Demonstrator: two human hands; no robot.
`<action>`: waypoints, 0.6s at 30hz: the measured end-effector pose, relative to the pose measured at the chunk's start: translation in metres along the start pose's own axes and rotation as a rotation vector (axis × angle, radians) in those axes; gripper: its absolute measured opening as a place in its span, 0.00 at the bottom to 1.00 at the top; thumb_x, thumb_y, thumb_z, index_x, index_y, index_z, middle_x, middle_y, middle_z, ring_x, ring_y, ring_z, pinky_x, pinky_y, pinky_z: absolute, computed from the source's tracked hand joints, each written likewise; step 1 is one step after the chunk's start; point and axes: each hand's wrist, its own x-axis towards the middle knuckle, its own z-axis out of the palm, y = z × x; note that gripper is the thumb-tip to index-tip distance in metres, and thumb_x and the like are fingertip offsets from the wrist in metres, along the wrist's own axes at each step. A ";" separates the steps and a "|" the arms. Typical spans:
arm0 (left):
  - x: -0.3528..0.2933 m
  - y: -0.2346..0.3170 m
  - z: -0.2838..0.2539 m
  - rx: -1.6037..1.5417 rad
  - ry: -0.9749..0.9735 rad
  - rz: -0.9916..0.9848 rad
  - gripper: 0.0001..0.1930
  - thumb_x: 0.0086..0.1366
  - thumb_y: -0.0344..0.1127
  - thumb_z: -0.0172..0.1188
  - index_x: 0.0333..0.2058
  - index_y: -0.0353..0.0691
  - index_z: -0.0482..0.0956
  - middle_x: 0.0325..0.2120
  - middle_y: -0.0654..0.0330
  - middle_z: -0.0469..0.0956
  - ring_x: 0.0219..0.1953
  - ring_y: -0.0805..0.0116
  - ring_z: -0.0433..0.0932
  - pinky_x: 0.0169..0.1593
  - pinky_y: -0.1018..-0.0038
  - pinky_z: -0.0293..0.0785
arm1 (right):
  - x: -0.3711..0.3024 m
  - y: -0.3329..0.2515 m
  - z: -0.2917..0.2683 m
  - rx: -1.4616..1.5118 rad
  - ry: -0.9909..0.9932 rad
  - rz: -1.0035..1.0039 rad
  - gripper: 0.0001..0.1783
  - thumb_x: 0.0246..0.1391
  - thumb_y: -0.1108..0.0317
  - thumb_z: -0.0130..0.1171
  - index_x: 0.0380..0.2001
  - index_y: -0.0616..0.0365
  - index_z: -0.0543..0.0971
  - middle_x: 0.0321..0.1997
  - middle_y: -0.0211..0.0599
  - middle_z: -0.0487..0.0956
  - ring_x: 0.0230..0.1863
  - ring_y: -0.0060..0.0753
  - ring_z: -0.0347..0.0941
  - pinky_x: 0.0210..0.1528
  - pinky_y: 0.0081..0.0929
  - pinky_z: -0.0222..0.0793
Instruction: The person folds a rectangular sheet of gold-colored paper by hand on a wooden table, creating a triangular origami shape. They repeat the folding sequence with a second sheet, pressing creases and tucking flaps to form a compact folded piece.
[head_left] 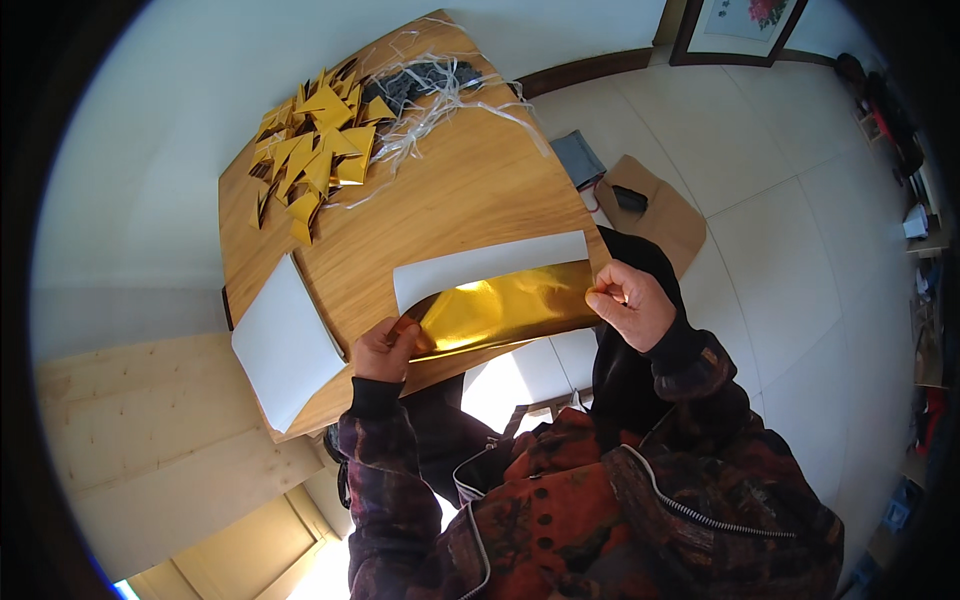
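Note:
A sheet of shiny gold foil paper [510, 308], white on its other side, stretches between my hands at the near edge of the wooden table [480, 190]. Its gold part is curved up over the white part [490, 265], which lies toward the far side. My left hand [385, 350] pinches the left end of the gold part. At the right end, my right hand [632, 305] grips the corner between thumb and bent fingers. To the left of my left hand lies a stack of white paper [288, 345].
Folded gold paper pieces [318, 145] are heaped at the table's far left. Beside them are a tangle of clear plastic strips [430, 115] and a dark grey crumpled thing [405, 85]. An open cardboard box [660, 215] stands on the tiled floor to the right.

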 end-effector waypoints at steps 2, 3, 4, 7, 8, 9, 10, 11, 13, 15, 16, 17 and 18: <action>0.005 0.002 0.003 0.019 0.033 -0.015 0.06 0.65 0.30 0.58 0.31 0.33 0.80 0.20 0.63 0.81 0.22 0.77 0.78 0.29 0.80 0.73 | 0.003 0.000 0.003 -0.030 0.067 0.012 0.07 0.58 0.73 0.57 0.30 0.62 0.69 0.24 0.28 0.72 0.24 0.13 0.65 0.28 0.16 0.63; 0.007 0.004 0.004 0.070 0.039 -0.021 0.06 0.65 0.30 0.58 0.31 0.34 0.80 0.19 0.63 0.81 0.22 0.77 0.78 0.29 0.80 0.73 | 0.004 0.000 0.006 -0.077 0.118 0.005 0.07 0.58 0.73 0.57 0.30 0.62 0.69 0.23 0.28 0.72 0.24 0.14 0.66 0.28 0.17 0.63; 0.010 0.005 0.004 0.122 0.046 -0.025 0.06 0.64 0.30 0.58 0.31 0.35 0.80 0.19 0.63 0.80 0.22 0.77 0.78 0.28 0.80 0.72 | 0.007 0.001 0.011 -0.116 0.168 -0.004 0.07 0.57 0.74 0.57 0.30 0.62 0.69 0.22 0.29 0.72 0.23 0.15 0.66 0.27 0.17 0.64; 0.018 0.012 0.004 0.333 0.079 -0.011 0.07 0.63 0.35 0.59 0.31 0.37 0.80 0.19 0.59 0.80 0.21 0.70 0.79 0.28 0.76 0.73 | 0.012 0.003 0.022 -0.257 0.309 -0.100 0.04 0.55 0.77 0.56 0.31 0.61 0.71 0.19 0.36 0.73 0.20 0.26 0.71 0.25 0.23 0.66; 0.023 0.014 0.004 0.358 0.090 0.000 0.08 0.63 0.35 0.60 0.31 0.37 0.80 0.19 0.58 0.80 0.21 0.68 0.79 0.28 0.74 0.73 | 0.013 0.003 0.024 -0.272 0.340 -0.091 0.04 0.55 0.78 0.56 0.32 0.61 0.71 0.20 0.38 0.74 0.20 0.30 0.73 0.26 0.24 0.67; 0.027 0.015 0.005 0.383 0.096 -0.031 0.08 0.63 0.36 0.60 0.31 0.38 0.80 0.19 0.56 0.80 0.21 0.66 0.79 0.28 0.73 0.73 | 0.014 0.004 0.026 -0.282 0.374 -0.082 0.03 0.55 0.78 0.55 0.32 0.60 0.71 0.20 0.39 0.74 0.20 0.34 0.74 0.26 0.26 0.68; 0.031 0.016 0.006 0.436 0.104 0.043 0.08 0.63 0.35 0.60 0.31 0.37 0.80 0.18 0.58 0.79 0.20 0.69 0.78 0.27 0.74 0.72 | 0.015 0.005 0.026 -0.333 0.390 -0.109 0.04 0.55 0.77 0.56 0.33 0.59 0.72 0.22 0.41 0.75 0.22 0.39 0.75 0.27 0.29 0.69; 0.034 0.018 0.007 0.489 0.108 0.076 0.08 0.64 0.35 0.60 0.31 0.36 0.80 0.18 0.59 0.78 0.20 0.71 0.77 0.27 0.75 0.71 | 0.016 0.006 0.026 -0.379 0.410 -0.135 0.05 0.54 0.76 0.56 0.34 0.57 0.73 0.25 0.42 0.77 0.25 0.44 0.76 0.27 0.33 0.70; 0.040 0.019 0.009 0.513 0.107 0.060 0.08 0.64 0.35 0.60 0.31 0.35 0.80 0.17 0.60 0.78 0.20 0.73 0.76 0.27 0.76 0.71 | 0.019 0.007 0.025 -0.462 0.428 -0.197 0.06 0.53 0.75 0.57 0.35 0.55 0.74 0.29 0.43 0.78 0.27 0.49 0.77 0.28 0.37 0.72; 0.044 0.018 0.012 0.439 0.100 -0.044 0.09 0.63 0.36 0.61 0.32 0.35 0.80 0.19 0.58 0.79 0.21 0.70 0.78 0.29 0.73 0.72 | 0.023 0.009 0.024 -0.535 0.421 -0.271 0.06 0.54 0.75 0.56 0.36 0.55 0.74 0.32 0.42 0.78 0.27 0.50 0.76 0.28 0.37 0.73; 0.044 0.018 0.014 0.446 0.159 0.075 0.10 0.61 0.39 0.63 0.30 0.37 0.80 0.21 0.52 0.79 0.23 0.56 0.79 0.28 0.68 0.73 | 0.025 0.010 0.023 -0.545 0.426 -0.285 0.06 0.54 0.75 0.56 0.36 0.55 0.74 0.32 0.42 0.78 0.27 0.50 0.77 0.28 0.37 0.73; 0.045 0.017 0.014 0.464 0.168 0.078 0.10 0.61 0.39 0.63 0.30 0.37 0.80 0.21 0.52 0.79 0.23 0.56 0.79 0.28 0.68 0.73 | 0.027 0.010 0.023 -0.556 0.430 -0.300 0.06 0.54 0.74 0.56 0.36 0.55 0.74 0.33 0.41 0.79 0.27 0.50 0.77 0.28 0.37 0.73; 0.046 0.016 0.015 0.481 0.179 0.079 0.10 0.61 0.39 0.63 0.30 0.37 0.80 0.21 0.52 0.79 0.23 0.55 0.79 0.28 0.68 0.73 | 0.029 0.010 0.023 -0.566 0.432 -0.316 0.06 0.54 0.74 0.56 0.36 0.55 0.74 0.33 0.41 0.79 0.27 0.49 0.77 0.28 0.38 0.73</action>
